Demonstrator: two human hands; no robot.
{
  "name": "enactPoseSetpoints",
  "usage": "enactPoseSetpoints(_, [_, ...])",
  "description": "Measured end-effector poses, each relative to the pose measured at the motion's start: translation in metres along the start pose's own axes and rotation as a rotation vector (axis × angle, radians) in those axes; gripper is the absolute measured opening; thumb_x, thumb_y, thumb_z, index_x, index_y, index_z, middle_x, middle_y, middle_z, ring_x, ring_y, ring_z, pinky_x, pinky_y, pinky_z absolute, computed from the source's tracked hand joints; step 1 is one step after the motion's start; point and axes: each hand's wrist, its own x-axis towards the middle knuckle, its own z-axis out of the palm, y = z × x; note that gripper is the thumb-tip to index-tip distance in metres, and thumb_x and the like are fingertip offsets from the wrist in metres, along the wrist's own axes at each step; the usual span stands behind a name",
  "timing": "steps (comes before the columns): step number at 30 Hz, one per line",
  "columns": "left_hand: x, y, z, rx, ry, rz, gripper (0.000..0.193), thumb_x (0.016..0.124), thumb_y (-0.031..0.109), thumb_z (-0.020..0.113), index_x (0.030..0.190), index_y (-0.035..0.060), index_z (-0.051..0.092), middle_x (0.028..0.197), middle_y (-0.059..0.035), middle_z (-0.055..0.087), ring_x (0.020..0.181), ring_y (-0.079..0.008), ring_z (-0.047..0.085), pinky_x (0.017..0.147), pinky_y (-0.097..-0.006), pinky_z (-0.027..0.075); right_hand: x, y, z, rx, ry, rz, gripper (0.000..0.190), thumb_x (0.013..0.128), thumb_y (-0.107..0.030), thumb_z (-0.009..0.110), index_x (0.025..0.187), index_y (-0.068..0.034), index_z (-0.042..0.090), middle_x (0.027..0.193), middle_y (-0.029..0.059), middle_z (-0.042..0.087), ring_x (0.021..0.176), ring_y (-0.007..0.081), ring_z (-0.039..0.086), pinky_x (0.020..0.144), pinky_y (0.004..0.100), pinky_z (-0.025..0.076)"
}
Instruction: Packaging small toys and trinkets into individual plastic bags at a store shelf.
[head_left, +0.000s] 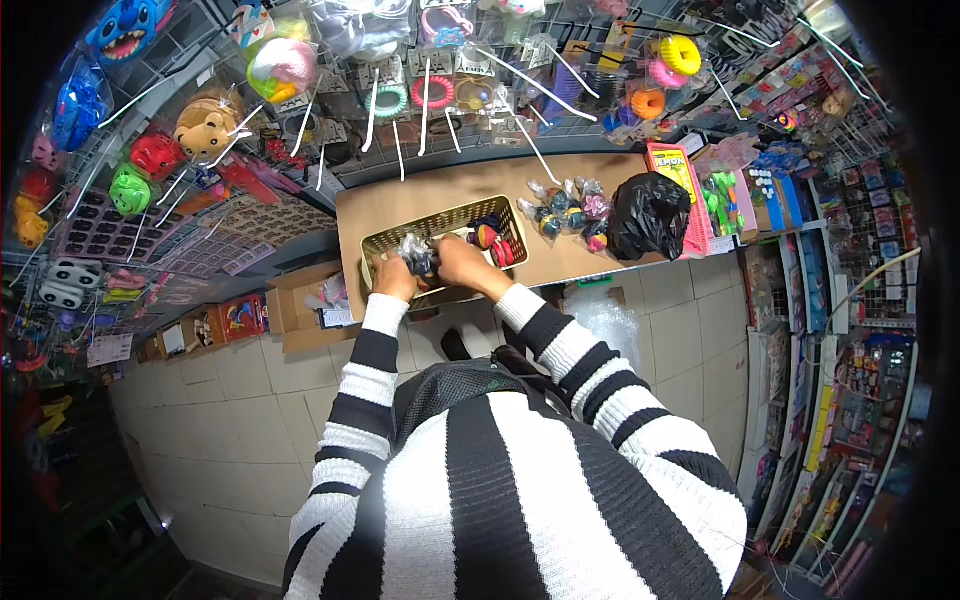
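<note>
A cream perforated plastic basket (442, 217) stands on the wooden shelf before me. Both of my hands reach into it. My left hand (394, 276) is at the basket's left end, against a dark bundle in clear plastic wrap (417, 255). Just to the right, my right hand (463, 262) reaches down beside the same bundle; its fingertips are hidden. Whether either hand grips the bundle cannot be seen. Small round multicoloured items (484, 236) and a red one (502, 253) lie in the basket's right end.
Several wrapped round items (562, 210) lie right of the basket, beside a black plastic bag (649, 216) and a pink tray (699, 217). White display hooks (536, 82) jut out above the shelf. An open cardboard box (300, 307) sits at lower left, bubble wrap (604, 319) below the shelf.
</note>
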Motion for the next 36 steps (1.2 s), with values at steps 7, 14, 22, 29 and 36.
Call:
enactPoseSetpoints(7, [-0.020, 0.032, -0.016, 0.072, 0.013, 0.030, 0.038, 0.083, 0.014, 0.064, 0.113, -0.0062, 0.054, 0.120, -0.0270, 0.051, 0.109, -0.0468, 0.055, 0.091, -0.0500, 0.048, 0.007, 0.059, 0.002, -0.804, 0.379, 0.013, 0.018, 0.080, -0.017, 0.062, 0.093, -0.008, 0.069, 0.096, 0.0088, 0.064, 0.092, 0.0250, 0.059, 0.071, 0.0365, 0.051])
enactPoseSetpoints(14, [-0.027, 0.052, -0.019, -0.007, 0.123, 0.241, 0.041, 0.088, 0.019, 0.061, 0.121, -0.0052, 0.053, 0.119, -0.0269, 0.051, 0.109, -0.0445, 0.055, 0.090, -0.0506, 0.048, -0.006, 0.052, -0.017, -0.474, 0.370, -0.049, 0.030, 0.078, -0.015, 0.066, 0.108, -0.008, 0.065, 0.099, 0.0156, 0.065, 0.094, 0.0328, 0.064, 0.076, 0.0436, 0.055])
enactPoseSetpoints(22, [-0.039, 0.080, -0.030, -0.163, 0.146, 0.452, 0.040, 0.089, 0.019, 0.063, 0.120, -0.0064, 0.056, 0.120, -0.0270, 0.054, 0.112, -0.0421, 0.053, 0.097, -0.0446, 0.043, -0.089, 0.106, -0.120, 0.090, 0.899, 0.047, 0.013, 0.086, -0.014, 0.062, 0.096, -0.010, 0.070, 0.092, 0.0156, 0.069, 0.086, 0.0360, 0.066, 0.074, 0.0443, 0.052])
enactPoseSetpoints(29, [-0.048, 0.137, -0.015, -0.232, 0.038, 0.615, 0.036, 0.090, 0.018, 0.062, 0.118, -0.0035, 0.058, 0.120, -0.0248, 0.057, 0.112, -0.0400, 0.055, 0.096, -0.0417, 0.043, -0.144, 0.209, -0.175, -0.114, 1.294, 0.256, 0.014, 0.087, -0.006, 0.056, 0.097, -0.004, 0.066, 0.095, 0.0177, 0.064, 0.089, 0.0384, 0.061, 0.077, 0.0465, 0.048])
enactPoseSetpoints(36, [-0.055, 0.218, 0.018, -0.208, -0.081, 0.733, 0.037, 0.088, 0.018, 0.063, 0.117, -0.0041, 0.059, 0.118, -0.0248, 0.057, 0.110, -0.0405, 0.055, 0.096, -0.0428, 0.044, -0.128, 0.322, -0.161, -0.169, 0.544, 0.659, 0.048, 0.072, -0.012, 0.075, 0.118, -0.002, 0.062, 0.114, 0.0238, 0.063, 0.108, 0.0391, 0.061, 0.092, 0.0441, 0.050])
